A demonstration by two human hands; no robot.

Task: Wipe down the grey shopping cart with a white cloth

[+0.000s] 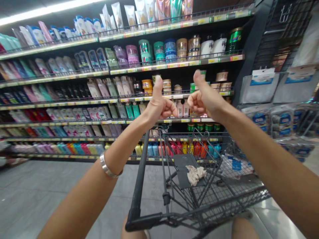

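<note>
1. So, nearest the hands is a dark shopping cart, standing just in front of the person, its handle running along its left side as seen here.
2. Inside the cart, a crumpled off-white cloth or paper sits on a flat grey panel.
3. Left hand: raised above the cart's handle side, fingers loosely curled in, thumb sticking straight up. There's a silver bracelet on that arm.
4. Right hand: up over the cart too, same deal, fingers folded toward the palm, thumb up. The two hands face each other but don't touch.
5. Beyond the cart there's a big wall of shelves, with stacked jars fairly high up and bright bottles low down.
6. Right of the cart, some packaged goods hang on a rack.
7. Grey tiled floor spreads out left of the cart.
</note>
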